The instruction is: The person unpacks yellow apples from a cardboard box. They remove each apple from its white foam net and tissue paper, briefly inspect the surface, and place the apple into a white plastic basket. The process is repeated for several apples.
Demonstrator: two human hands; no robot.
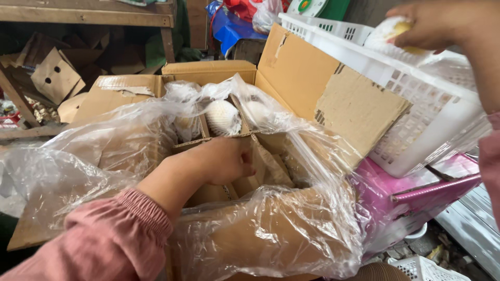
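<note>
A: Left hand (pixel 221 158) is down in the box (pixel 208 70), fingers curled on a cardboard divider (pixel 211 139); two netted fruits (pixel 223 117) sit in the far cells.

B: Right hand (pixel 435 23), fingers wrapped round another fruit (pixel 388 32), hovers over the white crate (pixel 416 93).

A: Risky, I'd say: the loose plastic liner (pixel 104 151) sags over the cells and could snag the fruit.

B: And that tilted crate might slide.

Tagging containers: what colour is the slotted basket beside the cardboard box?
White; the basket shows best in the head view, at upper right.
</note>
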